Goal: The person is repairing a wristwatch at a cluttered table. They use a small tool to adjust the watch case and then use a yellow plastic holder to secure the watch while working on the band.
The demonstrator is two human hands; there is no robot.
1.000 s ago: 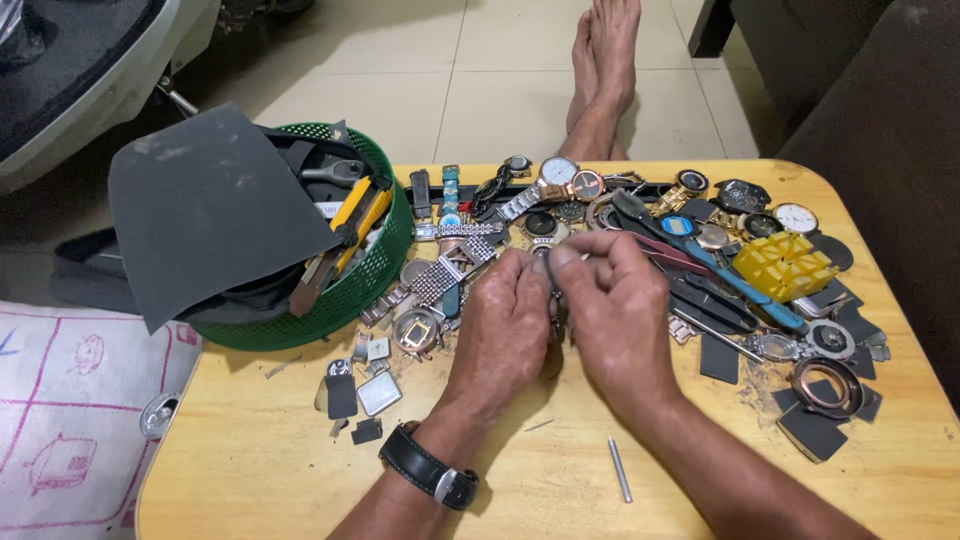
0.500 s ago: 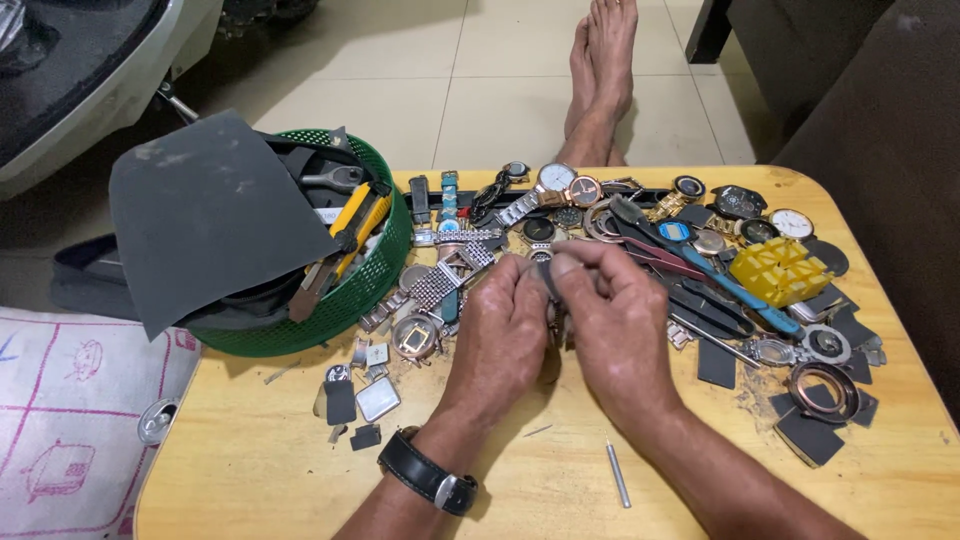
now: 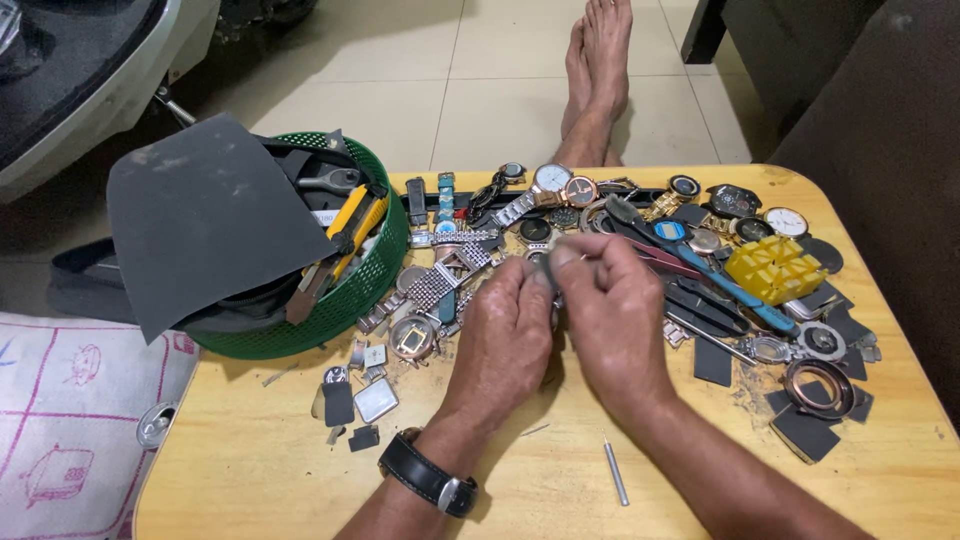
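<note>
My left hand [image 3: 505,335] and my right hand [image 3: 610,310] meet over the middle of a small wooden table [image 3: 250,470]. Both pinch one small grey metal watch part [image 3: 560,250] between thumbs and fingertips; most of it is hidden by the fingers. A black wristwatch [image 3: 425,478] sits on my left wrist. Just beyond the hands lie several watches and metal bracelets [image 3: 550,185]. A thin metal pin tool [image 3: 615,472] lies on the table near my right forearm.
A green basket [image 3: 375,275] at the left holds tools and a dark sandpaper sheet [image 3: 205,220]. A yellow plastic holder [image 3: 775,268], watch cases and dark pads crowd the right side. Loose parts [image 3: 370,395] lie left of my hands. My bare feet [image 3: 600,60] rest on the tiled floor.
Both hands stay together over the same spot; the fingers have shifted slightly around the small part. Nothing else on the table has moved.
</note>
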